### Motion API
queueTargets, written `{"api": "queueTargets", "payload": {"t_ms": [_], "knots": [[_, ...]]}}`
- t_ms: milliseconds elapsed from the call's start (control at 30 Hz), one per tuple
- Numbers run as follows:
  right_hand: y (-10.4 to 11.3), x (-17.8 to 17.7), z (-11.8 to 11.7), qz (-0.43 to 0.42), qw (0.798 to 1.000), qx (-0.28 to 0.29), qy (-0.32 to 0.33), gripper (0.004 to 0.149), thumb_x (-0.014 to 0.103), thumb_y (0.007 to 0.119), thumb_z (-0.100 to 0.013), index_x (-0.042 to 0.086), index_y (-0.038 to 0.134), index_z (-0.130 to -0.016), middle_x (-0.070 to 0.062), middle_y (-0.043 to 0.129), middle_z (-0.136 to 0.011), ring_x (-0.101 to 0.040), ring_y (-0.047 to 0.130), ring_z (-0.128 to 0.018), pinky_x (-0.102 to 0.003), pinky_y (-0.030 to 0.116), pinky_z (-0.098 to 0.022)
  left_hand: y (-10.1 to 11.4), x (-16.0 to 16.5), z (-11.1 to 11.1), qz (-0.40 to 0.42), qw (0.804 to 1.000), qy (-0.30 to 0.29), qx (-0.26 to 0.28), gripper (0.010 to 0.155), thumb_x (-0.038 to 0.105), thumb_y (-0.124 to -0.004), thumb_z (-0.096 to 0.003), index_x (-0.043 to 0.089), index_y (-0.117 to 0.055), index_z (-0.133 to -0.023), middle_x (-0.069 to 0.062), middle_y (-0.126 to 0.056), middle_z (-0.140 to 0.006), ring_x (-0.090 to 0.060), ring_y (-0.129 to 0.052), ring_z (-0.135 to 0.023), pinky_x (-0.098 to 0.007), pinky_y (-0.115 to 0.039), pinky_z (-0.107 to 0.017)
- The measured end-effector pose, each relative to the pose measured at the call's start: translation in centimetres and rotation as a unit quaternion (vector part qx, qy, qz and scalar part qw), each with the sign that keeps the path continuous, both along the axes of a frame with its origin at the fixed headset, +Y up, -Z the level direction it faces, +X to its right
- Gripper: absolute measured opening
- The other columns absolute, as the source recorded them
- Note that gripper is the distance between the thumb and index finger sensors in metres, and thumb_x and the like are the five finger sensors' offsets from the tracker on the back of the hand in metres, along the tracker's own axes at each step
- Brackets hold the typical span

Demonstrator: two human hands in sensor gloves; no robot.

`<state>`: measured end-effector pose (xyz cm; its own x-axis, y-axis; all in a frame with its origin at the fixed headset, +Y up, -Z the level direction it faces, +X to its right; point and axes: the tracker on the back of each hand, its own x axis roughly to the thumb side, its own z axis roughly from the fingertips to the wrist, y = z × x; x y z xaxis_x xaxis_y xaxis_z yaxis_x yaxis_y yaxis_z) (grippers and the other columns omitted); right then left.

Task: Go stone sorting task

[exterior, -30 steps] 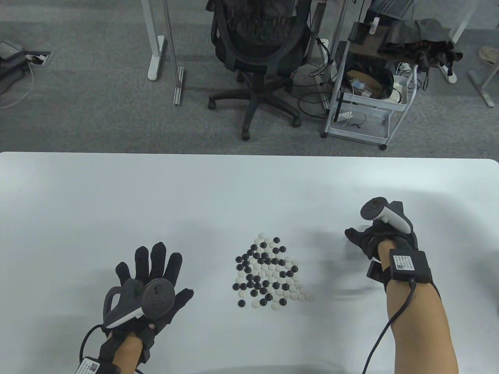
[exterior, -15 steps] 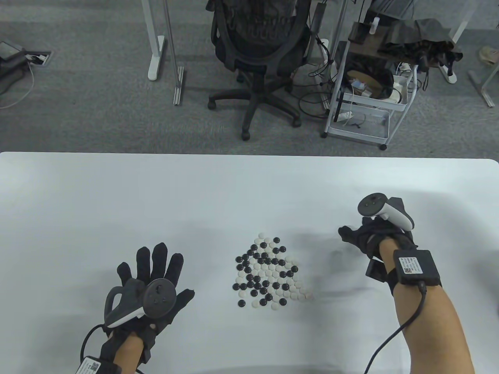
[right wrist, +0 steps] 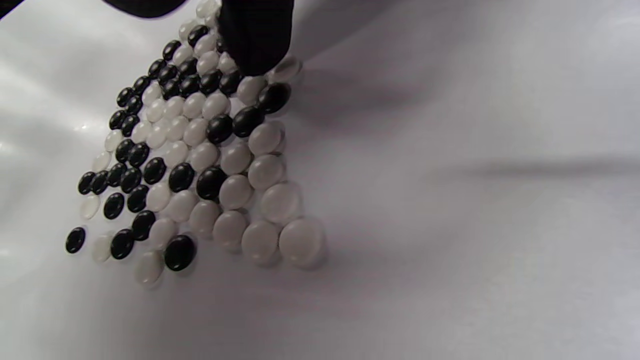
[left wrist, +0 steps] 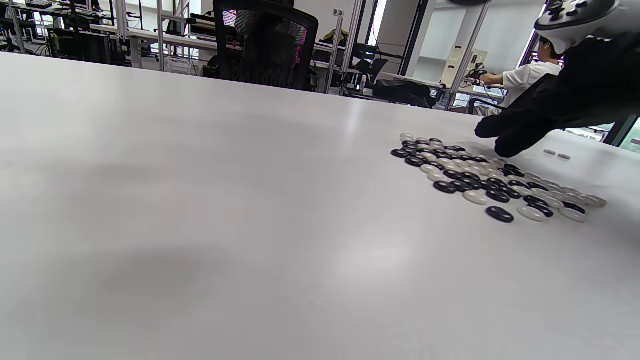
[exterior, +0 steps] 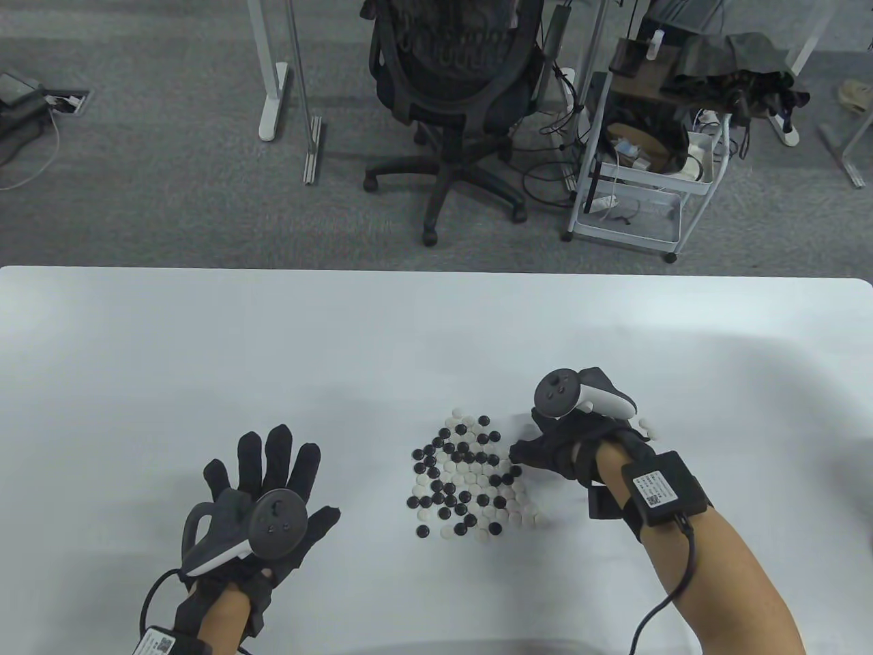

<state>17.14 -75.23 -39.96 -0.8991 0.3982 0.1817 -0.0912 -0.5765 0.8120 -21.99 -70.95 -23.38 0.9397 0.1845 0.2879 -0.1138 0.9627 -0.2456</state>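
Note:
A pile of black and white Go stones (exterior: 470, 477) lies mixed in the middle of the white table (exterior: 409, 341); it also shows in the left wrist view (left wrist: 490, 180) and the right wrist view (right wrist: 200, 150). My right hand (exterior: 522, 454) reaches over the pile's right edge. One gloved fingertip (right wrist: 257, 45) comes down on a white stone (right wrist: 289, 67) at that edge. No stone shows between its fingers. Two white stones (exterior: 646, 430) lie apart, to the right of the pile, behind that hand (left wrist: 556, 154). My left hand (exterior: 266, 464) rests flat on the table left of the pile, fingers spread.
Beyond the table's far edge stand a black office chair (exterior: 453, 89) and a white wire cart (exterior: 641, 170) on grey carpet. A person sits at a desk far off in the left wrist view (left wrist: 525, 77).
My right hand has swung left from the table's right side to the right edge of the pile. The left hand and the stones have stayed put.

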Motion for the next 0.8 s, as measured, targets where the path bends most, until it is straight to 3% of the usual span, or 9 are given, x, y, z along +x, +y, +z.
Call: {"api": "queueTargets", "payload": {"t_ms": [167, 500, 800], "knots": [[-0.2, 1.1, -0.4, 0.019, 1.000, 0.010, -0.016, 0.061, 0.052, 0.048, -0.054, 0.025, 0.064, -0.106, -0.023, 0.004, -0.111, -0.055, -0.012, -0.089, -0.082, 0.004, -0.054, 0.0, 0.0, 0.0, 0.001, 1.000, 0.001, -0.001, 0.079, 0.056, -0.042, -0.0628, 0.011, -0.011, -0.119, -0.033, 0.012, -0.116, -0.061, 0.012, -0.095, -0.085, 0.000, -0.052], [0.5, 11.0, -2.2, 0.091, 0.982, 0.014, -0.163, 0.063, 0.053, 0.048, -0.053, 0.024, 0.066, -0.106, -0.023, 0.006, -0.112, -0.055, -0.011, -0.089, -0.082, 0.004, -0.054, 0.0, -0.1, 0.0, 0.000, 1.000, 0.002, -0.001, 0.079, 0.056, -0.042, -0.0629, 0.011, -0.011, -0.120, -0.033, 0.012, -0.116, -0.062, 0.012, -0.095, -0.085, 0.000, -0.051], [0.4, 15.2, -1.9, 0.112, 0.969, 0.042, -0.216, 0.063, 0.053, 0.047, -0.053, 0.023, 0.065, -0.106, -0.024, 0.006, -0.112, -0.056, -0.009, -0.089, -0.082, 0.005, -0.054, 0.0, 0.0, 0.0, -0.005, 1.000, 0.001, -0.003, 0.079, 0.056, -0.042, -0.0628, 0.011, -0.011, -0.119, -0.033, 0.012, -0.116, -0.062, 0.012, -0.095, -0.085, 0.000, -0.051]]}}
